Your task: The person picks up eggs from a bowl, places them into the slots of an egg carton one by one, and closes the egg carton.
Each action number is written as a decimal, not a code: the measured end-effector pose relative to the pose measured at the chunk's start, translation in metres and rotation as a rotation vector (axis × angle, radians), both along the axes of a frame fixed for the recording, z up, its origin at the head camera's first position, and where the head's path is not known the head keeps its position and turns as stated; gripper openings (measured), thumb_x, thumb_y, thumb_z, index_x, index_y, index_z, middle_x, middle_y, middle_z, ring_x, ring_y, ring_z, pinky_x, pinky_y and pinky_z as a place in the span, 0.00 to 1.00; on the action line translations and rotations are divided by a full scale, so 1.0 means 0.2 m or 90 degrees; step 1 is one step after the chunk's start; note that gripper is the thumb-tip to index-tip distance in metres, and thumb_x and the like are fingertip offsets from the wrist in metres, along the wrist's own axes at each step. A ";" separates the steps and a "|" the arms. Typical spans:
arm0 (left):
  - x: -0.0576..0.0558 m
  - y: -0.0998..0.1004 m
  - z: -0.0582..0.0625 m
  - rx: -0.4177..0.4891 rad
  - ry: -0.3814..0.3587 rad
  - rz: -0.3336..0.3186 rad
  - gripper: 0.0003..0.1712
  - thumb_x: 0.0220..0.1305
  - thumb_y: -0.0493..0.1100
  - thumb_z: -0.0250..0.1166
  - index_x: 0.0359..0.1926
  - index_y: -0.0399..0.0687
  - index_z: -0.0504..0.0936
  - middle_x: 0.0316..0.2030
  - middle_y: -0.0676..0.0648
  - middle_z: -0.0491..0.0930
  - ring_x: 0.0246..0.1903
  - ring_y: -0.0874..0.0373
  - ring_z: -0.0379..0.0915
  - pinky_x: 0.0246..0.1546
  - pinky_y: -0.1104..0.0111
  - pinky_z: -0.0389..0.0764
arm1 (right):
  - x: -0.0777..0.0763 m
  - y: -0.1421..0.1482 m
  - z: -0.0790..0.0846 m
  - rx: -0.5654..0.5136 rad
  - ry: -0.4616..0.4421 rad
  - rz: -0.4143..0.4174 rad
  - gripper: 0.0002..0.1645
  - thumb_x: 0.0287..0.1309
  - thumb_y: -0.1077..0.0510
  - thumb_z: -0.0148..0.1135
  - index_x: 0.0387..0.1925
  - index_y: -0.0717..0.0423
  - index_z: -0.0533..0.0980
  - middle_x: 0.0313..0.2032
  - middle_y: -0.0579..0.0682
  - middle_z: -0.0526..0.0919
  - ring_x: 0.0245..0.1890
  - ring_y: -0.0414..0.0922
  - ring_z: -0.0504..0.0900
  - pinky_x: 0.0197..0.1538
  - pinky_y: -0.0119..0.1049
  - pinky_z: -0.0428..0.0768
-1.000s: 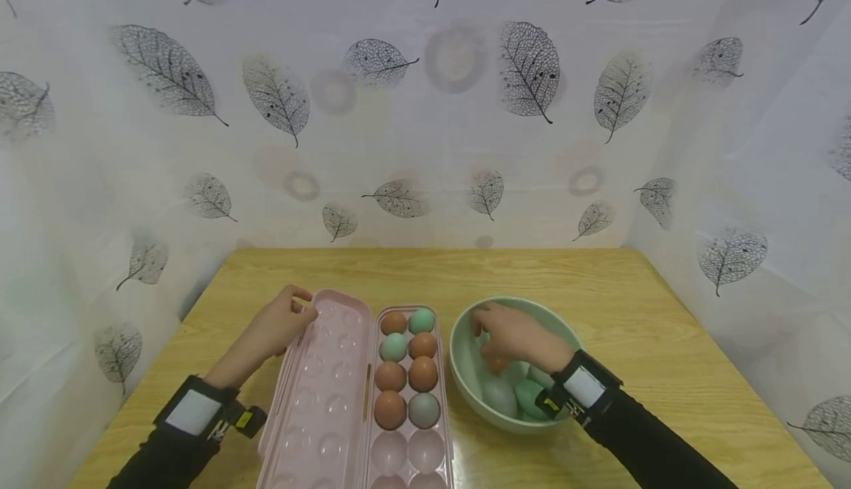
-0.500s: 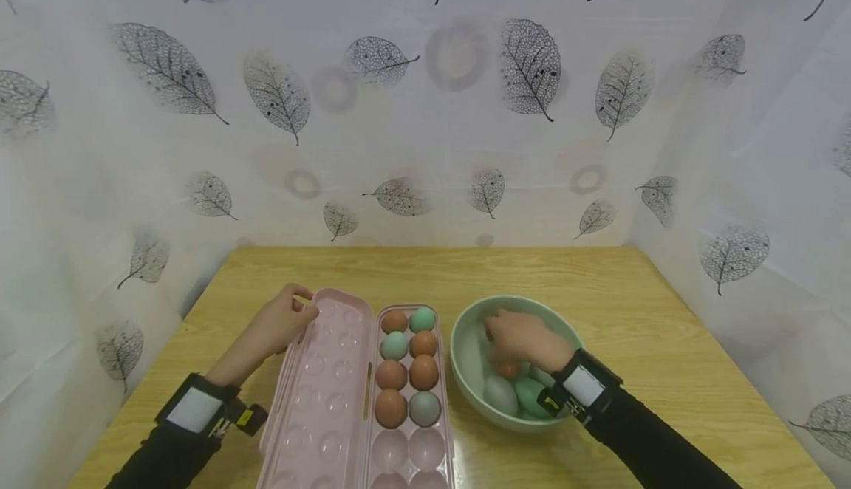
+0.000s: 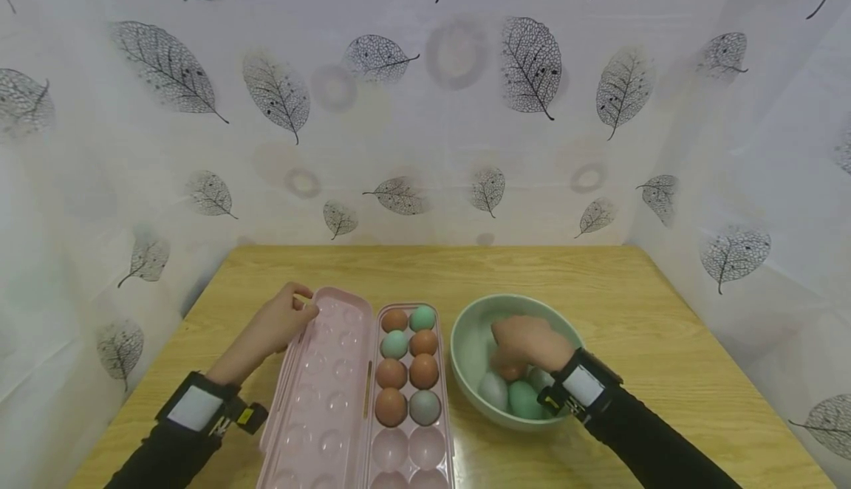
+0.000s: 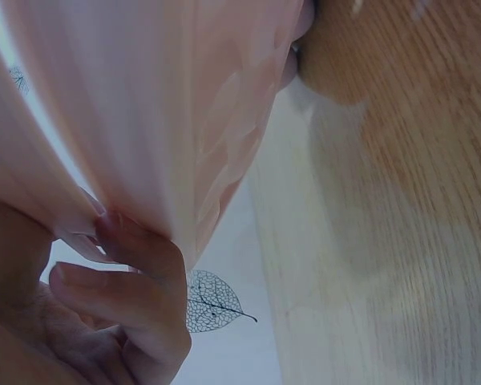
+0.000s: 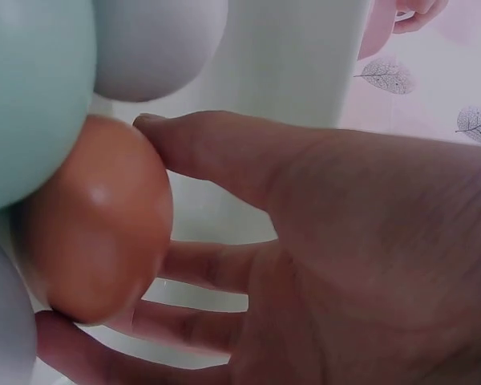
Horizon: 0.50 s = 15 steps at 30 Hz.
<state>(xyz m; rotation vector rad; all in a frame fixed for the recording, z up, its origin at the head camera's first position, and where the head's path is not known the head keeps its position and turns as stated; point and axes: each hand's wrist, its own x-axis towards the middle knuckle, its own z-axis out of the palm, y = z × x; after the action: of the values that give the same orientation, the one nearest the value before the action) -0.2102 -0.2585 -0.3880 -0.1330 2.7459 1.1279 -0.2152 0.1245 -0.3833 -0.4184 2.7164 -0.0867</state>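
Note:
Inside the pale green bowl (image 3: 473, 345), my right hand (image 3: 530, 343) has its thumb and fingers around a brown egg (image 5: 96, 220). Pressed close about that egg are a green egg (image 3: 525, 400) and whitish eggs, one whitish egg (image 3: 493, 390) towards the bowl's left wall. On the left, my left hand (image 3: 282, 320) pinches the far outer corner of the pink egg carton's lid (image 3: 315, 393), which lies folded open. In the left wrist view the fingertips (image 4: 136, 241) curl at the lid's edge. Brown, green and greyish eggs fill the far rows of the carton's egg tray (image 3: 388, 448).
Nearer cups of the tray hold no eggs. The bowl stands just right of the carton on a wooden table (image 3: 638, 312). A leaf-printed white sheet (image 3: 459, 142) hangs behind and at both sides.
My right hand has shifted slightly right and nearer within the bowl, closing around the brown egg. The whitish and green eggs have rolled slightly left. My left hand stays at the lid.

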 end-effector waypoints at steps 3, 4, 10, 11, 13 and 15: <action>0.00 0.00 0.00 -0.001 0.000 0.000 0.31 0.70 0.47 0.55 0.68 0.36 0.62 0.55 0.30 0.74 0.18 0.59 0.65 0.17 0.72 0.69 | 0.00 0.00 0.00 -0.012 -0.012 -0.001 0.10 0.44 0.58 0.64 0.20 0.51 0.70 0.18 0.45 0.74 0.20 0.45 0.72 0.23 0.37 0.65; 0.00 0.00 0.00 -0.001 0.001 0.000 0.31 0.69 0.47 0.55 0.68 0.36 0.62 0.55 0.30 0.74 0.18 0.59 0.65 0.17 0.72 0.69 | 0.00 0.00 0.00 -0.014 -0.013 -0.002 0.11 0.45 0.57 0.65 0.20 0.51 0.70 0.18 0.45 0.74 0.21 0.45 0.73 0.23 0.37 0.65; 0.01 0.00 0.00 -0.001 0.004 -0.003 0.31 0.69 0.46 0.55 0.68 0.36 0.62 0.54 0.30 0.75 0.17 0.60 0.64 0.17 0.73 0.69 | 0.01 0.00 0.00 -0.012 -0.032 -0.012 0.16 0.54 0.53 0.66 0.18 0.51 0.69 0.17 0.45 0.74 0.19 0.43 0.72 0.24 0.35 0.66; 0.01 0.00 0.01 -0.001 0.003 -0.003 0.31 0.69 0.46 0.55 0.68 0.36 0.62 0.54 0.30 0.75 0.17 0.60 0.64 0.17 0.73 0.69 | 0.01 0.00 0.00 -0.014 -0.037 -0.015 0.18 0.55 0.53 0.66 0.16 0.51 0.69 0.16 0.45 0.73 0.18 0.42 0.71 0.23 0.34 0.65; 0.01 0.00 0.01 0.000 0.002 -0.003 0.31 0.69 0.46 0.55 0.68 0.36 0.62 0.54 0.30 0.75 0.18 0.60 0.65 0.17 0.72 0.69 | 0.01 0.00 0.00 -0.015 -0.043 -0.017 0.21 0.55 0.52 0.66 0.13 0.50 0.68 0.14 0.44 0.71 0.16 0.41 0.69 0.22 0.32 0.63; 0.01 0.00 0.01 0.000 0.000 -0.002 0.31 0.69 0.46 0.55 0.68 0.36 0.62 0.54 0.30 0.75 0.18 0.60 0.65 0.17 0.72 0.69 | 0.01 -0.01 -0.01 -0.015 -0.046 -0.024 0.23 0.53 0.52 0.66 0.10 0.49 0.66 0.13 0.43 0.69 0.15 0.40 0.66 0.22 0.32 0.62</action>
<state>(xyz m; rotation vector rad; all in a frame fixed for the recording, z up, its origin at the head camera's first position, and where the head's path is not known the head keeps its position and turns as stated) -0.2086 -0.2579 -0.3865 -0.1280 2.7450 1.1280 -0.2141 0.1234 -0.3849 -0.3634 2.6549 -0.1423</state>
